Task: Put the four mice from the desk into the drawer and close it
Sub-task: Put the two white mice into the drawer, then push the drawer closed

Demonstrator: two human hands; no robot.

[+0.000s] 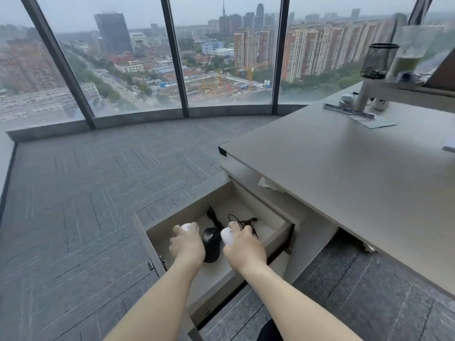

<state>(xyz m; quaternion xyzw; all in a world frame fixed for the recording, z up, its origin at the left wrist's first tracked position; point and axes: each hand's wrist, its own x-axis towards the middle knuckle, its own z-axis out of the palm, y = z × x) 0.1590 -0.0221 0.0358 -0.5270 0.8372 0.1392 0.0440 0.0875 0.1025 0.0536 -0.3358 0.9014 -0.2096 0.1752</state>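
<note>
You see soft, overcast daylight entering through the tall curved glass windows (229, 52); shadows stay faint on the pale grey matte desk top (344, 173). Wide-angle distortion bends the frame edges, and the clear plastic cup (413, 48) at upper right is blurred.

A glossy black corded mouse (211, 244) lies in the pale beige wooden drawer (275, 238). Each hand holds a white plastic mouse: one (189, 227) at left, another (227, 237) at right. The flat surface (344, 173) is matte grey-beige with a black corner cap. The carpet floor (98, 193) is blue-grey with lined herringbone blocks.
</note>
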